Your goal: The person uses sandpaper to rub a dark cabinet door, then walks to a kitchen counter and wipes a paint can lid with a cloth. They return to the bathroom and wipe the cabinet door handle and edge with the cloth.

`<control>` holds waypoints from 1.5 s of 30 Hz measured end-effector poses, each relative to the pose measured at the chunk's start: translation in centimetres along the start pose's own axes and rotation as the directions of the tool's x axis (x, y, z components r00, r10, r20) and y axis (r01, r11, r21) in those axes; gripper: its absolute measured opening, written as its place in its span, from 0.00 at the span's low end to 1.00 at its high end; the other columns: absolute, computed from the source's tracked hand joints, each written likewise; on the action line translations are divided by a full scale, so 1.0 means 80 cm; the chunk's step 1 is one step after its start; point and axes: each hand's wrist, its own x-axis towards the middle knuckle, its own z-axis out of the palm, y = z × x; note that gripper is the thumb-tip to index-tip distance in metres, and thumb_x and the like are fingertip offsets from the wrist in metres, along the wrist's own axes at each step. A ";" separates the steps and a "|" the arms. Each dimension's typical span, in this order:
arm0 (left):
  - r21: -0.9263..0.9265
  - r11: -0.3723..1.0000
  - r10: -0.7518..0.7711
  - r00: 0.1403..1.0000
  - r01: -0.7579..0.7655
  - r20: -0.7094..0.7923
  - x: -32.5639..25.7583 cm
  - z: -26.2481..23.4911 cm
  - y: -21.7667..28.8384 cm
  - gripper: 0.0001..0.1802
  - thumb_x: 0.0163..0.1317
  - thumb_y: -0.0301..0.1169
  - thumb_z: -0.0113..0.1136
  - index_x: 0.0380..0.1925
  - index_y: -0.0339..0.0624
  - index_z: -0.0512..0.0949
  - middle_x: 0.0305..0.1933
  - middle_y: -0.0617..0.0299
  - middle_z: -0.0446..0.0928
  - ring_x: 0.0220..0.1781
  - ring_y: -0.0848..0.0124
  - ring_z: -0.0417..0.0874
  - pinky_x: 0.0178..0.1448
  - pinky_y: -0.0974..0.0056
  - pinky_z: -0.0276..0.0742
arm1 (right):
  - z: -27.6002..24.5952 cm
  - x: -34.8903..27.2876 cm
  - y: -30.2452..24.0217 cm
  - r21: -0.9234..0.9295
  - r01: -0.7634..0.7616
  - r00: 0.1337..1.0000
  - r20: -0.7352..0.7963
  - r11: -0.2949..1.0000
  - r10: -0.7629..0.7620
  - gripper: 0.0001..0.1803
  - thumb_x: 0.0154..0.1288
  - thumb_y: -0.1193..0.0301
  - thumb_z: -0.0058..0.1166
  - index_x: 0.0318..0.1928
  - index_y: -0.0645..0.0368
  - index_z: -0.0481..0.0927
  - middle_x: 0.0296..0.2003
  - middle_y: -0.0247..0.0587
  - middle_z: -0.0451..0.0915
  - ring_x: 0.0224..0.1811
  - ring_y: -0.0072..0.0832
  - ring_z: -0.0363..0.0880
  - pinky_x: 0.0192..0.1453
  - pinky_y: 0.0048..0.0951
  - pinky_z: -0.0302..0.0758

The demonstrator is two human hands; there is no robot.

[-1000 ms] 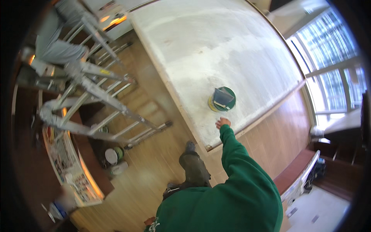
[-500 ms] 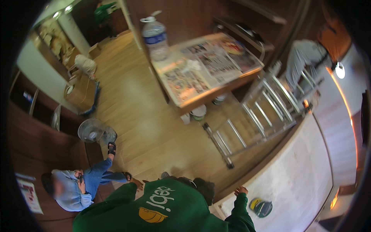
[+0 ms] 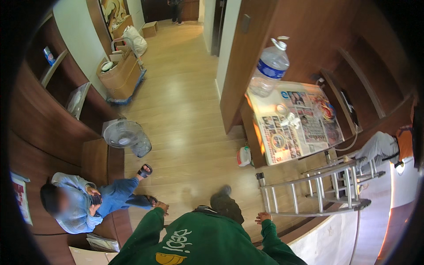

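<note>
My left hand [image 3: 163,208] hangs at my side with fingers loosely stretched and nothing visible in it, near the sandaled feet of a seated person [image 3: 77,203]. My right hand [image 3: 263,217] is held out low on the other side, its fingers part-spread and also bare. Closest to it is the foot of an aluminium ladder [image 3: 291,194], with a gap between them. My green sleeves cover both forearms, and one dark shoe [image 3: 226,190] shows ahead of my body on the wooden floor.
A newspaper-covered table [image 3: 287,152] carries a large water bottle [image 3: 270,66]. Under its edge stands a white tub [image 3: 244,156]. Left lie a fan [image 3: 121,134] and a cart with a cardboard box [image 3: 117,79]. Another person [image 3: 380,148] is by the ladder; one stands far off [image 3: 176,9].
My view has swung right-to-left across the room, so the table and ladder now sit farther right. The bucket on the white surface is out of sight. Both hands stay free.
</note>
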 end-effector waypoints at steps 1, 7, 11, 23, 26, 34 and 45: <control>0.037 0.999 -0.017 0.999 0.018 -0.031 0.009 -0.013 0.006 0.24 0.66 0.46 0.57 0.56 0.42 0.75 0.38 0.49 0.84 0.36 0.55 0.86 0.40 0.49 0.76 | 0.027 0.010 -0.028 -0.074 0.020 1.000 -0.010 0.997 -0.021 0.15 0.67 0.67 0.55 0.52 0.57 0.77 0.37 0.47 0.83 0.31 0.39 0.86 0.29 0.39 0.82; 0.761 0.646 0.098 0.981 0.064 -0.166 0.026 -0.111 0.079 0.48 0.44 0.53 0.77 0.67 0.63 0.68 0.46 0.54 0.83 0.51 0.55 0.83 0.51 0.47 0.73 | 0.158 0.124 -0.196 -0.289 0.011 1.000 -0.001 0.957 -0.012 0.17 0.68 0.64 0.54 0.54 0.58 0.77 0.41 0.47 0.84 0.33 0.41 0.87 0.30 0.38 0.83; -0.091 0.968 -0.247 0.948 0.233 -0.202 0.014 -0.167 0.126 0.41 0.47 0.51 0.74 0.62 0.60 0.70 0.44 0.55 0.83 0.48 0.57 0.83 0.49 0.48 0.74 | 0.260 0.201 -0.361 -0.253 0.011 0.999 0.052 0.967 0.002 0.17 0.69 0.65 0.54 0.52 0.61 0.77 0.44 0.50 0.84 0.35 0.42 0.88 0.31 0.39 0.84; -0.666 0.711 -0.369 0.926 0.225 -0.082 0.195 -0.459 0.305 0.22 0.56 0.47 0.63 0.47 0.51 0.78 0.36 0.57 0.84 0.40 0.62 0.83 0.43 0.50 0.76 | 0.705 0.271 -0.882 -0.647 0.587 0.803 0.386 0.487 -0.454 0.16 0.66 0.66 0.59 0.50 0.60 0.81 0.37 0.41 0.86 0.32 0.30 0.87 0.29 0.30 0.82; -0.632 0.754 -0.309 0.946 0.180 -0.099 0.261 -0.594 0.330 0.18 0.58 0.46 0.60 0.43 0.49 0.80 0.34 0.58 0.84 0.38 0.64 0.83 0.41 0.51 0.76 | 0.785 0.252 -0.960 -0.584 0.517 0.853 0.288 0.627 -0.435 0.15 0.66 0.65 0.59 0.50 0.59 0.81 0.36 0.40 0.86 0.32 0.30 0.87 0.29 0.31 0.82; -0.537 0.811 -0.007 0.913 -0.233 -0.408 0.402 -1.151 0.439 0.17 0.64 0.44 0.53 0.33 0.43 0.85 0.29 0.59 0.84 0.32 0.68 0.84 0.37 0.53 0.78 | 0.847 0.260 -1.083 -0.571 0.296 0.944 0.053 0.766 -0.325 0.14 0.62 0.67 0.59 0.45 0.60 0.84 0.31 0.43 0.85 0.29 0.30 0.86 0.28 0.33 0.85; -0.653 0.465 -0.069 0.711 -0.598 -0.700 0.549 -1.426 0.739 0.21 0.67 0.50 0.54 0.42 0.44 0.79 0.33 0.54 0.82 0.22 0.66 0.78 0.31 0.55 0.77 | 0.952 0.496 -1.312 -0.612 0.206 0.959 -0.029 0.764 -0.282 0.14 0.71 0.66 0.47 0.31 0.56 0.84 0.25 0.37 0.84 0.21 0.32 0.83 0.22 0.39 0.80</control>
